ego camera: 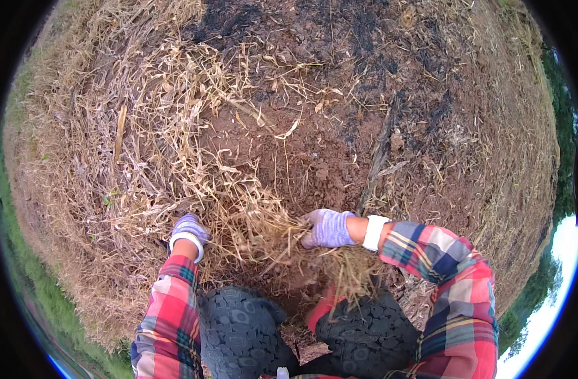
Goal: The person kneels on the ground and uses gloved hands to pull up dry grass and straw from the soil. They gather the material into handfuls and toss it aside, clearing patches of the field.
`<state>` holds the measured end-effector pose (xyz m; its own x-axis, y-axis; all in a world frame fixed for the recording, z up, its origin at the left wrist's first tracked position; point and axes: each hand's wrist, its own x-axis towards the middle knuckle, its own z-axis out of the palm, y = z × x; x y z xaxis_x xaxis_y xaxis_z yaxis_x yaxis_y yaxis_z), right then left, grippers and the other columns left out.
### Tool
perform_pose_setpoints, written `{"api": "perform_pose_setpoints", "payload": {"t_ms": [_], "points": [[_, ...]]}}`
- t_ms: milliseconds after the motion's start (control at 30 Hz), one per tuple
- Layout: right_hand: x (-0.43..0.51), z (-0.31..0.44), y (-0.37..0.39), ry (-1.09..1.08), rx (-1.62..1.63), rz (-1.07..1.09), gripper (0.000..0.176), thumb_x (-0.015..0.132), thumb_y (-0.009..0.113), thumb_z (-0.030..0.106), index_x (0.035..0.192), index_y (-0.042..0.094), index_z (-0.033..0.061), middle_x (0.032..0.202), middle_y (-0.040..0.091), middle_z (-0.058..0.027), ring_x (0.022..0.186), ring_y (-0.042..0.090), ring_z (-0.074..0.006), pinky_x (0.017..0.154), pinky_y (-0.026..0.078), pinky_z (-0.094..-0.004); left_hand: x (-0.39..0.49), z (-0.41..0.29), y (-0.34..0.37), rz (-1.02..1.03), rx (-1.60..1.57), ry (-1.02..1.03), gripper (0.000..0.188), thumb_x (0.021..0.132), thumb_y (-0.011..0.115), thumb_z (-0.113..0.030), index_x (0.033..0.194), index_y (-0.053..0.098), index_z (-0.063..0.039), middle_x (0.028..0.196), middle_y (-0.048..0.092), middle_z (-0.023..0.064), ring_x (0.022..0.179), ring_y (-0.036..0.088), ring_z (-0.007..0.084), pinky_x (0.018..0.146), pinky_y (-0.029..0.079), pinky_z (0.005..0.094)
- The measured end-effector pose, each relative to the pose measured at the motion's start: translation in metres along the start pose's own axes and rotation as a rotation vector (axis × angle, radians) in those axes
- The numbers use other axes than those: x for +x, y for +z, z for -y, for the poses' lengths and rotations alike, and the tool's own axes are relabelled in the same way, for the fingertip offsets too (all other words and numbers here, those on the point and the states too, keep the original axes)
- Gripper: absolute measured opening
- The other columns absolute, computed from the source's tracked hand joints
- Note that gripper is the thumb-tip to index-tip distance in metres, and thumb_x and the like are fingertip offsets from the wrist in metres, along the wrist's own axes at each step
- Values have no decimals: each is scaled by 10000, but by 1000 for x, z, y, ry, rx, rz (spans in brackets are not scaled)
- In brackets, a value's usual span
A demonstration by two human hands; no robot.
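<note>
Both hands wear purple knit gloves and reach down to ground strewn with dry grass. My right hand point(327, 228) grips a bundle of dry straw point(270, 222); stems fan out from it to the left, and more straw point(353, 277) hangs below near my knee. My left hand point(190, 230) is at the left edge of this loose heap, touching the dry stalks point(175, 199). Its fingers are hidden from above, so whether it grips any stalks does not show. Bare reddish soil point(327, 166) lies just beyond the bundle.
A dark charred stick point(381, 147) lies on the soil ahead to the right. Blackened burnt ground point(232, 21) spreads at the top. Thick dry grass point(80, 189) covers the left side. A flat, yellowish dry stalk point(120, 130) rests on it. My knees point(241, 327) are close below my hands.
</note>
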<state>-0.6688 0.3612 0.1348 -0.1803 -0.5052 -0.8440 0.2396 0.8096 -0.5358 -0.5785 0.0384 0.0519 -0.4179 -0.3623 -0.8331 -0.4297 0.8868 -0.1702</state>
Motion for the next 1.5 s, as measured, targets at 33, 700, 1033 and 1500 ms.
{"api": "perform_pose_setpoints", "payload": {"t_ms": [33,700,1033,1500], "points": [[-10,1,-4,101,-70,77,479,693,700,297,1008,630,-57,763,652,-144,695,620,-249,672,511,-375,1,1,1,25,-2,-5,432,733,718,-294,1052,659,-9,1129,620,238,1077,589,385,914,496,407],[51,78,-197,4,-1190,-864,361,800,599,192,1153,631,123,1277,554,-114,1225,483,-311,1040,370,-421,-9,-5,-12,40,-67,6,444,714,693,-290,1063,668,-16,1150,619,217,1095,585,364,931,485,399],[79,75,-184,-29,-540,-1133,446,798,637,350,1169,603,104,1028,683,-138,934,658,-306,847,511,-390,-11,-7,-16,63,-54,3,409,723,677,-252,1053,671,-10,1149,618,220,1091,589,356,923,487,395],[19,52,-128,68,-807,-710,794,738,628,18,1450,312,169,1464,279,-259,1126,565,-387,964,476,-406,-11,-10,-21,111,-37,-22,526,676,740,-325,1100,656,-26,1192,604,209,1110,587,336,937,482,387]]}}
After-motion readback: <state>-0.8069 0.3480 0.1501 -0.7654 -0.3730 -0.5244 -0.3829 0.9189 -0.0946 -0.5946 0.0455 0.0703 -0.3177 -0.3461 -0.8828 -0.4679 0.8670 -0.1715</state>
